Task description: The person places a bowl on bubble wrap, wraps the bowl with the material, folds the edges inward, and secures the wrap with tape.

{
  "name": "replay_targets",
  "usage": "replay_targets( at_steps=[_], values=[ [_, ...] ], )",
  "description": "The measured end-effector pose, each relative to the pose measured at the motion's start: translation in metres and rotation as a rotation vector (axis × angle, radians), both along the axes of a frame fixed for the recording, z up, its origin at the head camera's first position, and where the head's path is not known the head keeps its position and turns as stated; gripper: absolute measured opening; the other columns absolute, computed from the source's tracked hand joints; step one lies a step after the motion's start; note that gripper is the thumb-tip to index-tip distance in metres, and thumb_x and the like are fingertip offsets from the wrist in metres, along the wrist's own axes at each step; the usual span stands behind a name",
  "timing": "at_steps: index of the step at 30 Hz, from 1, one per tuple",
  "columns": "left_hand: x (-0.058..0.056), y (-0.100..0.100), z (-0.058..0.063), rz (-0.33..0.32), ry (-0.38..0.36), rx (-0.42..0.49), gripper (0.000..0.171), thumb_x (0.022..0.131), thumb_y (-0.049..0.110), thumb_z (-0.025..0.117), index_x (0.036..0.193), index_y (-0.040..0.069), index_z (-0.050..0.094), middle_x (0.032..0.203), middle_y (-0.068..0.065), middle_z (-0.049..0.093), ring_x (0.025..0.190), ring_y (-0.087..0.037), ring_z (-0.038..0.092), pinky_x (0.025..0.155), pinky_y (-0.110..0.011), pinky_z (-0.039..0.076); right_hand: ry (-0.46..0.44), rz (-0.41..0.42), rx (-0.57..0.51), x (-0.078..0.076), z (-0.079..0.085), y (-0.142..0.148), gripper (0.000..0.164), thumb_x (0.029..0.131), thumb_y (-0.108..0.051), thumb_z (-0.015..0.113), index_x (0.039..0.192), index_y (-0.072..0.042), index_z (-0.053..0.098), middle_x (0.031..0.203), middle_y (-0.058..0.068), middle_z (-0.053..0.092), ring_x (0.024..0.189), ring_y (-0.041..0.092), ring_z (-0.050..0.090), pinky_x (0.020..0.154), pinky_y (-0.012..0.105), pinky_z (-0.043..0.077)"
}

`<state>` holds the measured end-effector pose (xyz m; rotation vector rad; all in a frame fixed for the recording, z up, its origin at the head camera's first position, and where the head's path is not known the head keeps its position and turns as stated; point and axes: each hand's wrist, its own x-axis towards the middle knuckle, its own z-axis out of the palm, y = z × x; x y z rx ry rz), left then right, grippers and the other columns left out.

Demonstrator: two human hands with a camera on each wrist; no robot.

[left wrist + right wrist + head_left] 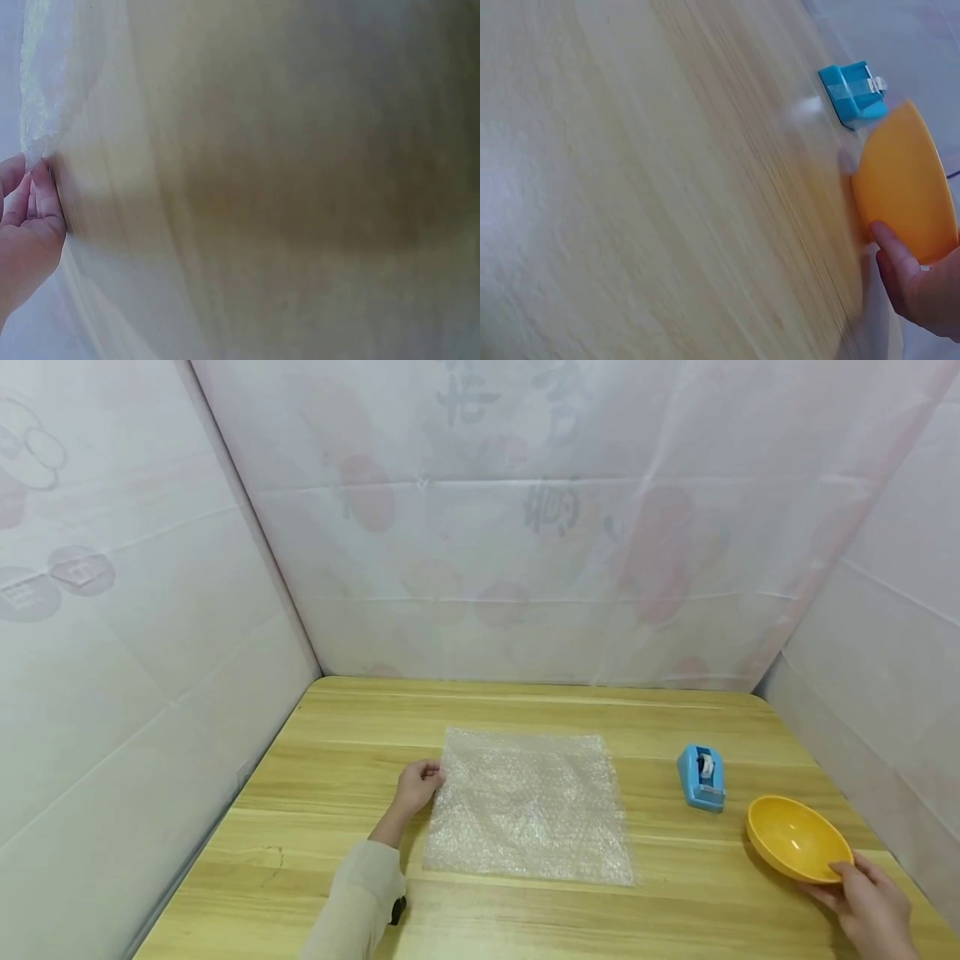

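Observation:
A square sheet of bubble wrap (528, 806) lies flat on the wooden table. My left hand (417, 787) pinches its left edge between thumb and fingers; the left wrist view shows the wrap's edge (43, 139) between the fingertips. At the right, my right hand (870, 897) grips the rim of a yellow bowl (798, 839), thumb at the rim and fingers underneath. The bowl's mouth faces up, a little tilted. In the right wrist view the bowl (904, 184) shows from the side, with fingers against its underside.
A blue tape dispenser (702, 778) with a roll of tape stands between the bubble wrap and the bowl, farther back. Pale printed cloth walls (525, 568) close off the table (337, 718) at the back and both sides.

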<state>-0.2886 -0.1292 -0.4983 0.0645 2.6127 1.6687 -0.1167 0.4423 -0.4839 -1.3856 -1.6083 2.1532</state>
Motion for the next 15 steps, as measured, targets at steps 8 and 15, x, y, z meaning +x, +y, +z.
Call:
replay_targets(
  at_steps=[8, 15],
  values=[
    [-0.001, 0.0, -0.001, 0.002, -0.011, 0.006, 0.021, 0.086, 0.001, 0.057, 0.103, -0.012, 0.061, 0.093, -0.02, 0.062, 0.082, -0.019, 0.059, 0.071, -0.027, 0.052, 0.033, -0.039, -0.092, 0.002, 0.006, -0.008, 0.066, 0.091, -0.01, 0.052, 0.138, -0.043, 0.02, 0.145, -0.022, 0.023, 0.097, -0.004, 0.057, 0.066, 0.028, 0.057],
    [0.0, 0.0, 0.0, 0.003, 0.002, -0.009, 0.022, 0.086, 0.001, 0.057, 0.103, -0.012, 0.061, 0.093, -0.02, 0.063, 0.082, -0.021, 0.059, 0.071, -0.028, 0.053, 0.149, 0.026, -0.182, 0.003, 0.014, -0.014, 0.034, 0.088, -0.01, 0.058, 0.094, -0.043, 0.053, 0.103, -0.031, 0.048, 0.071, -0.002, 0.06, 0.071, 0.027, 0.057]
  ],
)
